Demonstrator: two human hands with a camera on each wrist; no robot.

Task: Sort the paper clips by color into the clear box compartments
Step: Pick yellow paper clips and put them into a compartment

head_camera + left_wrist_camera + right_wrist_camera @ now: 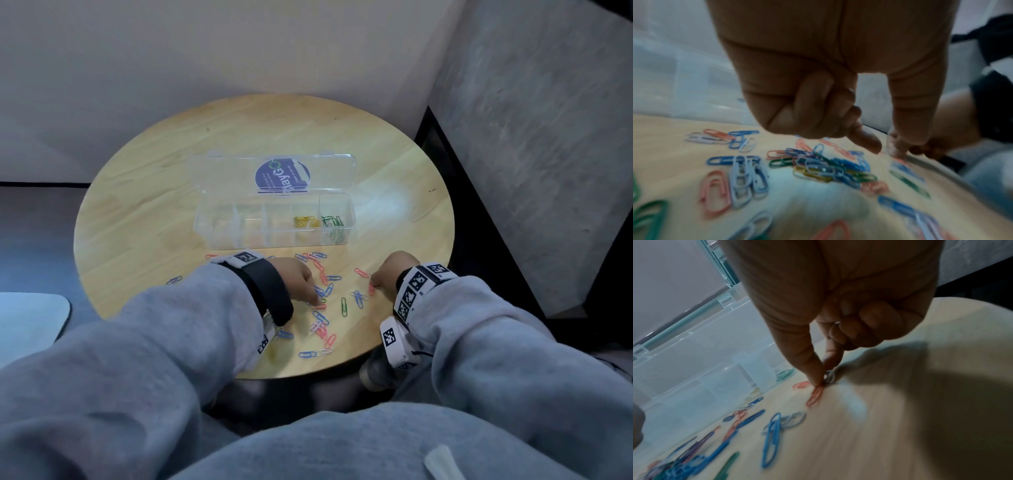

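The clear box lies open in mid table, with yellow clips in one compartment and green clips in the rightmost. Loose red, blue, white and green clips are scattered in front of it. My left hand hovers over a tangled pile of clips, thumb and index finger apart with nothing between them, the other fingers curled. My right hand pinches a white clip on the tabletop, and its thumb tip touches the end of a red clip.
The round wooden table ends just under my wrists. The box lid with a blue sticker lies open toward the wall. A dark frame and grey panel stand at the right, and a pale object lies at the left.
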